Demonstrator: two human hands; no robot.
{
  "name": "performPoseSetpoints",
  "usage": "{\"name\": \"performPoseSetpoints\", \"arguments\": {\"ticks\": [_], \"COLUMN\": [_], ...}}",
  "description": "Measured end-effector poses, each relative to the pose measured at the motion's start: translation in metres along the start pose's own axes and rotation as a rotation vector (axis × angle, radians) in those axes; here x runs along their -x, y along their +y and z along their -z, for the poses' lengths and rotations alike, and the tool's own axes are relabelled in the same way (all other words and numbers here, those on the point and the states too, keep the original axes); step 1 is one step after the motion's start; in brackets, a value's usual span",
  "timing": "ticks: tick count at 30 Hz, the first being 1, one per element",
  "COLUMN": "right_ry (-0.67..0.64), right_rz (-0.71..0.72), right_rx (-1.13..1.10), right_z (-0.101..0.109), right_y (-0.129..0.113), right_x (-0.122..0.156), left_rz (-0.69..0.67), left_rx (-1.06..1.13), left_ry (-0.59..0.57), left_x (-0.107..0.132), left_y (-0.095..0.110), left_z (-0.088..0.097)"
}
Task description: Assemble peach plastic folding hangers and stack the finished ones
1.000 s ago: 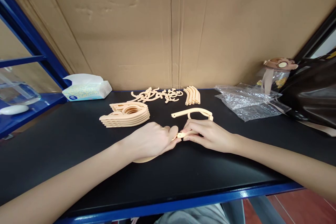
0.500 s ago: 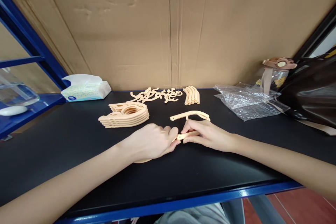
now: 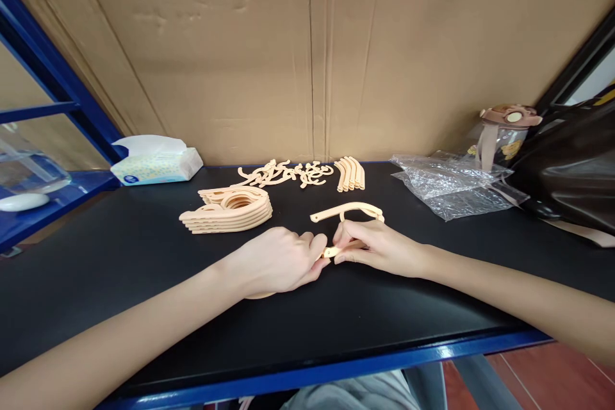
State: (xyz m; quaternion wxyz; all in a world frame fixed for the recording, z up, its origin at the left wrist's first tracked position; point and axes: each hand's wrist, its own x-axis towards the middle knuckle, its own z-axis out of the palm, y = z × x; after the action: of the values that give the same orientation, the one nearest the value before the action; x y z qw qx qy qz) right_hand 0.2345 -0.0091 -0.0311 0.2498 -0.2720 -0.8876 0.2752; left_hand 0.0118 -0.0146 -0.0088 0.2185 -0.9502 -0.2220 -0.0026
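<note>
My left hand (image 3: 276, 261) lies closed over a peach plastic part (image 3: 262, 295) on the black table (image 3: 144, 282), and only the part's lower edge shows beneath the palm. My right hand (image 3: 377, 246) pinches a thin peach strip (image 3: 331, 251) whose end meets my left fingertips. Just behind my right hand lies a curved peach arm piece (image 3: 348, 210).
A stack of peach plates (image 3: 228, 211) sits left of centre. Small peach hooks (image 3: 283, 174) and curved tubes (image 3: 352, 174) lie by the cardboard wall. Clear plastic bags (image 3: 451, 189), a lidded cup (image 3: 504, 131), a black bag (image 3: 571, 173) at right; tissue pack (image 3: 154, 163) at left.
Both hands stay together at the same spot; my right fingers have shifted slightly on the strip. Nothing else has moved.
</note>
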Motion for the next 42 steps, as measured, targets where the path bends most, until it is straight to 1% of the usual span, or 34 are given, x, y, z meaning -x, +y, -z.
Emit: {"name": "performPoseSetpoints", "arguments": {"ticks": [4, 8, 11, 17, 20, 22, 26, 29, 33, 38, 42], "right_ry": [0.012, -0.019, -0.029, -0.016, -0.023, -0.026, -0.009, 0.005, 0.011, 0.016, 0.082], "right_rz": [-0.019, -0.085, -0.101, -0.109, -0.111, -0.075, 0.086, 0.180, 0.231, 0.268, 0.356], "right_rx": [-0.019, -0.178, -0.252, -0.272, -0.188, -0.053, 0.255, 0.399, 0.516, 0.594, 0.655], "right_z": [-0.001, -0.001, -0.001, -0.001, 0.000, 0.000, 0.002, 0.003, 0.004, 0.006, 0.008], "right_y": [-0.001, 0.001, 0.004, 0.005, 0.002, 0.000, -0.001, -0.002, -0.004, -0.008, -0.009], "right_x": [0.000, -0.001, -0.002, -0.003, -0.003, -0.003, -0.001, 0.000, -0.001, -0.003, -0.004], "left_rz": [0.021, 0.002, -0.021, -0.032, -0.015, 0.006, 0.044, 0.067, 0.146, 0.272, 0.314], "left_rx": [0.007, 0.011, -0.022, -0.080, -0.035, 0.047, 0.218, 0.308, 0.431, 0.588, 0.602], "left_ry": [0.011, 0.019, 0.025, 0.035, 0.029, 0.013, 0.002, 0.024, 0.059, 0.048, 0.051], "left_x": [0.000, 0.000, -0.001, -0.001, -0.001, -0.001, -0.002, -0.003, -0.003, -0.005, -0.006], "left_y": [0.001, 0.002, 0.003, 0.004, 0.003, 0.002, 0.001, 0.000, 0.000, 0.001, 0.000], "left_z": [0.001, 0.001, 0.002, 0.004, 0.004, 0.005, 0.006, 0.009, 0.011, 0.012, 0.012]}}
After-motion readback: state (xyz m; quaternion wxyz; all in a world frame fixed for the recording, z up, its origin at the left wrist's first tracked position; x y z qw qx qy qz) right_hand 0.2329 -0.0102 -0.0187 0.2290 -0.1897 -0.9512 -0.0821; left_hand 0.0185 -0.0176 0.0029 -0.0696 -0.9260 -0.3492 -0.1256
